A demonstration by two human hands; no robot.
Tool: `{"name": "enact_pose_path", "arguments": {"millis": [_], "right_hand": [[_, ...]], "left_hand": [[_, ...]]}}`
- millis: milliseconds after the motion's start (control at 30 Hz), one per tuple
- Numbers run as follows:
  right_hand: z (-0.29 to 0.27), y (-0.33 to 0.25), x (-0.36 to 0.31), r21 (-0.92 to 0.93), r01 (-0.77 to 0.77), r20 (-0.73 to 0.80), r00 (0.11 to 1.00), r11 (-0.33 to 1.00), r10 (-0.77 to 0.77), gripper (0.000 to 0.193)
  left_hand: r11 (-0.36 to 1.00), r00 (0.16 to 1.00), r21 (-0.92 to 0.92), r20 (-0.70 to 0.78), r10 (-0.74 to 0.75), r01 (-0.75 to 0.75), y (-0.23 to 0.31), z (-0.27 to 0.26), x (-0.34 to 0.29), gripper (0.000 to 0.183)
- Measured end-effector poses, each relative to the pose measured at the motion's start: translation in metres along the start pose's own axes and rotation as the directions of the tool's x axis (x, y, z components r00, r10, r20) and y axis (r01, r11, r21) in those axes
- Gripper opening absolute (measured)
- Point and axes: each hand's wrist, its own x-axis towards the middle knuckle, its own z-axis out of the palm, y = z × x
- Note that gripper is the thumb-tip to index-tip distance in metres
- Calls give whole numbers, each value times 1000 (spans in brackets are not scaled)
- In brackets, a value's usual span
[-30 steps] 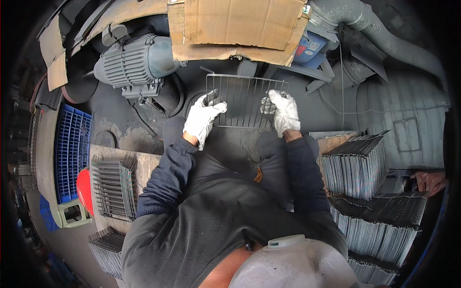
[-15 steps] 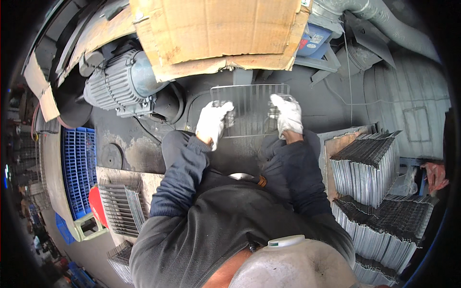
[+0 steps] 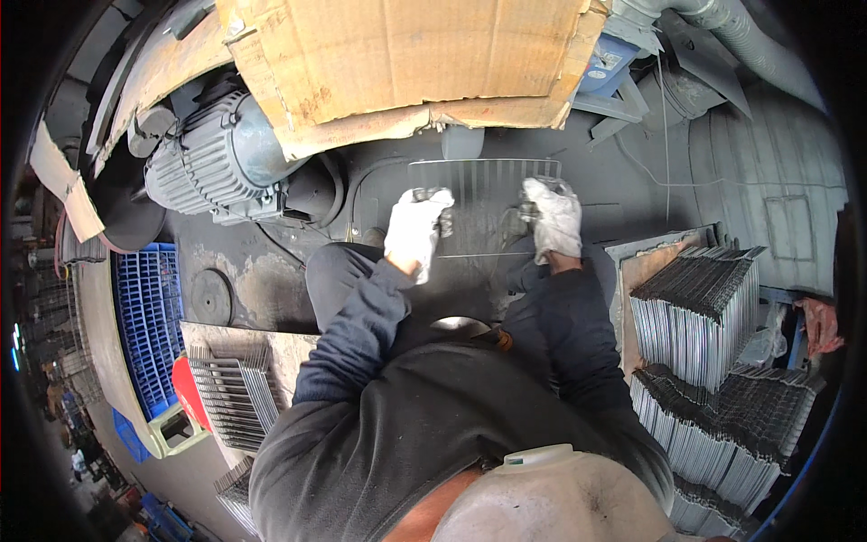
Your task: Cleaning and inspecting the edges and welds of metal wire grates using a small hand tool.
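Observation:
A thin metal wire rack (image 3: 485,210) is held out above my knees, its bars blurred in the middle. My left hand (image 3: 417,224), in a white work glove with dark fingertips, is closed on the rack's left side. Gripping the opposite side is my right hand (image 3: 553,219), gloved the same way. Beyond the rack's far edge hangs a large cardboard sheet (image 3: 406,63).
Tall stacks of wire racks (image 3: 695,316) stand at my right. More racks (image 3: 233,397) lean at my left, near a blue plastic crate (image 3: 149,316) and a red seat (image 3: 188,388). An electric motor (image 3: 212,158) sits far left; a grey duct (image 3: 768,45) runs far right.
Both hands and the rack have shifted slightly to the right, still gripped at both sides. The view itself has also moved a little.

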Motion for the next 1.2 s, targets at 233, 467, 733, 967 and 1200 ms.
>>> {"name": "enact_pose_path", "arguments": {"millis": [233, 467, 733, 967, 1200], "right_hand": [[60, 15, -15, -91, -77, 119, 989, 993, 88, 19], [0, -5, -11, 61, 105, -34, 994, 993, -104, 28], [70, 25, -12, -50, -48, 166, 984, 998, 55, 23], [-8, 0, -10, -49, 98, -66, 993, 994, -101, 26], [83, 13, -23, 28, -139, 135, 982, 990, 134, 22]], "left_hand": [[980, 993, 193, -92, 68, -49, 30, -52, -18, 12], [952, 982, 249, 109, 153, -176, -18, -13, 14, 21], [989, 980, 99, -151, 127, -113, 23, -63, -13, 18], [998, 996, 30, 74, 44, -47, -19, -5, 13, 21], [957, 985, 260, -84, 152, -125, 29, -69, -16, 19]]}}
